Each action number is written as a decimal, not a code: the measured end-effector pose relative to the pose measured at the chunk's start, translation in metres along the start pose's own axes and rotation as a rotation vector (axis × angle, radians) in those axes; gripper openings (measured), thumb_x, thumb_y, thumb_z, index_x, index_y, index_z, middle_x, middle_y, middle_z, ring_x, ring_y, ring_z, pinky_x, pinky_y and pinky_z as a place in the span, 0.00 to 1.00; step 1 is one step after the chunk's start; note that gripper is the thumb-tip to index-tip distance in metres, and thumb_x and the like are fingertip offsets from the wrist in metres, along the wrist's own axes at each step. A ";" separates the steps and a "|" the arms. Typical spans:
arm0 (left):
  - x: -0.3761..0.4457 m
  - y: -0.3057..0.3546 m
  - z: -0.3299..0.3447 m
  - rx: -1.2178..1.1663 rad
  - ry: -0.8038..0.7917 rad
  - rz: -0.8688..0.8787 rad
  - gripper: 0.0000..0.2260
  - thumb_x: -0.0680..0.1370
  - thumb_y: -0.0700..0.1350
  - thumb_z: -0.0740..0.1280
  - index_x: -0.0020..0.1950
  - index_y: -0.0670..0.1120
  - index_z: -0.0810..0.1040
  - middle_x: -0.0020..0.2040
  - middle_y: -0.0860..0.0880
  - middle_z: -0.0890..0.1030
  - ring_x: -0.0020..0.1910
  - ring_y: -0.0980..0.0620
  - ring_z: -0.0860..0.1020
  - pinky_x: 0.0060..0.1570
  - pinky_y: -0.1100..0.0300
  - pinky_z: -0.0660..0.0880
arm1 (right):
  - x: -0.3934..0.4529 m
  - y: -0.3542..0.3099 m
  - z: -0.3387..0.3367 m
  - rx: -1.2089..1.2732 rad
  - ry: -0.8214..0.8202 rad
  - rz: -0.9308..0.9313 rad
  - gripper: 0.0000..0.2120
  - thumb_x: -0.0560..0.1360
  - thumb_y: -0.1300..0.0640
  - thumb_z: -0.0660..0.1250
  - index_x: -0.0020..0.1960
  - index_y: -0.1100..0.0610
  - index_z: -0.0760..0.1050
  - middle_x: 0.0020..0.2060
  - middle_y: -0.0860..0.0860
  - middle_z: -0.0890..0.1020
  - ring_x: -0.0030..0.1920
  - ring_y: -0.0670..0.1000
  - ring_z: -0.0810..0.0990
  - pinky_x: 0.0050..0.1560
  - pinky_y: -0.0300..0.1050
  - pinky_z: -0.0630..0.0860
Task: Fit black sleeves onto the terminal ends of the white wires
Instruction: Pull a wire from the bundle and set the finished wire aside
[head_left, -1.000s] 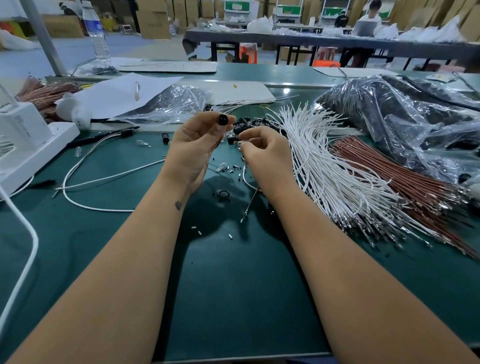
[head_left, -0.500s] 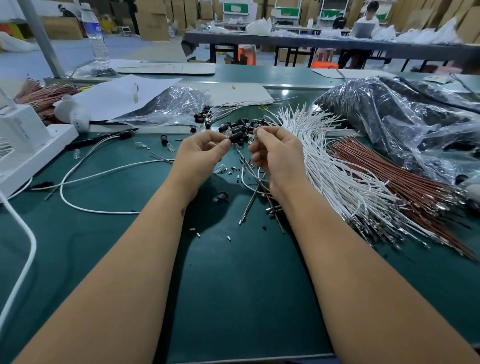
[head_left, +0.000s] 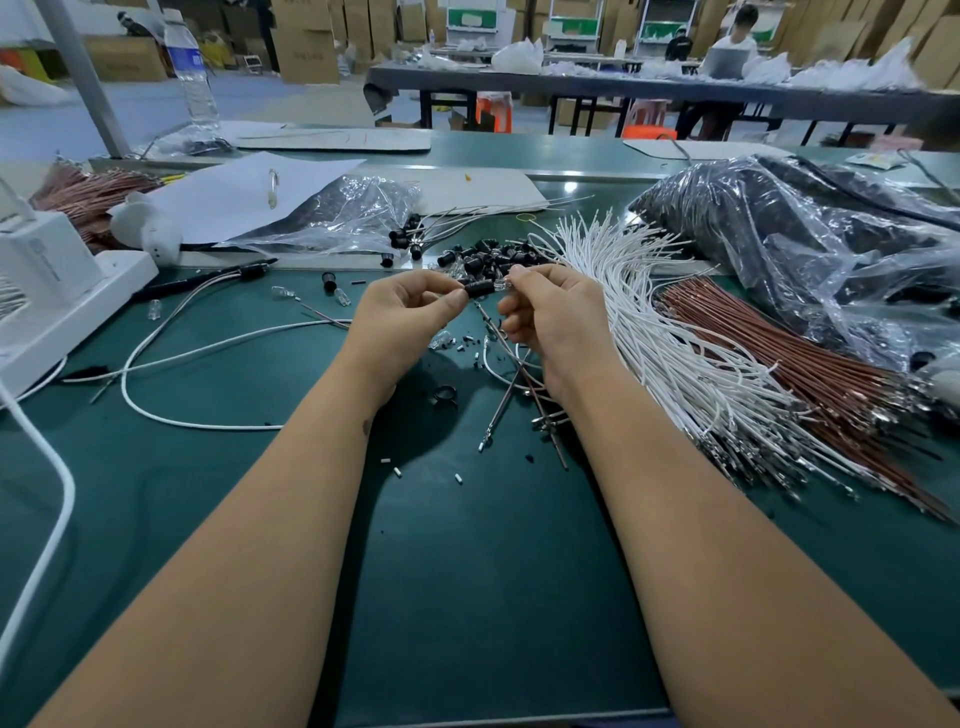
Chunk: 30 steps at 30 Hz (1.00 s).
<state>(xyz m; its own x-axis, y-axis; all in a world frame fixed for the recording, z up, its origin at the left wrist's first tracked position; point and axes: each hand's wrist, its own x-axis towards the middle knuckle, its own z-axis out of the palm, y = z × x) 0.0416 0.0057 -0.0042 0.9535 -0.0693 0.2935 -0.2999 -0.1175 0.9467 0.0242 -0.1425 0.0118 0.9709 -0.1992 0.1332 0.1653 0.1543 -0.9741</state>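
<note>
My left hand (head_left: 402, 319) pinches one end of a black sleeve (head_left: 479, 288) between thumb and forefinger, a little above the green mat. My right hand (head_left: 553, 314) pinches a small clear part at the sleeve's other end and holds thin wires (head_left: 511, 382) that hang down to the mat. Behind the hands lies a loose pile of black sleeves (head_left: 488, 257). A big fan of white wires (head_left: 660, 332) with metal terminals spreads to the right of my right hand.
Brown wires (head_left: 800, 374) lie beside the white ones, under crinkled plastic bags (head_left: 810, 244). A white device (head_left: 49, 291) and a looping white cable (head_left: 156, 379) sit at the left. Small clips and a black ring (head_left: 445, 395) dot the green mat (head_left: 467, 571).
My left hand lowered the black sleeve from a raised position and brought it toward my right hand. Both hands now meet at the sleeve, with the wires hanging below.
</note>
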 end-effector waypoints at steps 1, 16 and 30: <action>-0.001 0.000 0.000 0.004 -0.003 0.000 0.04 0.76 0.41 0.71 0.41 0.49 0.81 0.36 0.43 0.71 0.36 0.50 0.66 0.32 0.66 0.65 | 0.000 0.001 0.000 -0.018 -0.003 -0.004 0.08 0.78 0.62 0.65 0.39 0.58 0.75 0.26 0.51 0.78 0.23 0.46 0.73 0.25 0.38 0.71; -0.006 0.005 0.003 0.012 0.025 0.037 0.05 0.76 0.35 0.69 0.42 0.44 0.80 0.29 0.54 0.82 0.29 0.60 0.77 0.31 0.68 0.74 | 0.005 0.007 -0.003 -0.134 -0.071 0.051 0.12 0.78 0.58 0.66 0.36 0.59 0.75 0.24 0.48 0.77 0.23 0.44 0.71 0.26 0.36 0.70; -0.010 0.009 0.003 0.088 0.046 0.061 0.05 0.75 0.36 0.70 0.41 0.46 0.80 0.32 0.49 0.82 0.33 0.56 0.79 0.43 0.62 0.76 | 0.003 0.011 -0.002 -0.172 -0.070 0.011 0.11 0.78 0.60 0.67 0.36 0.59 0.74 0.21 0.46 0.76 0.22 0.43 0.71 0.25 0.36 0.70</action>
<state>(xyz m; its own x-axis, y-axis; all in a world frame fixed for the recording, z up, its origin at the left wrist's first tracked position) 0.0296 0.0022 0.0006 0.9331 -0.0341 0.3580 -0.3573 -0.2009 0.9121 0.0284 -0.1437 0.0014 0.9831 -0.1295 0.1290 0.1285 -0.0127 -0.9916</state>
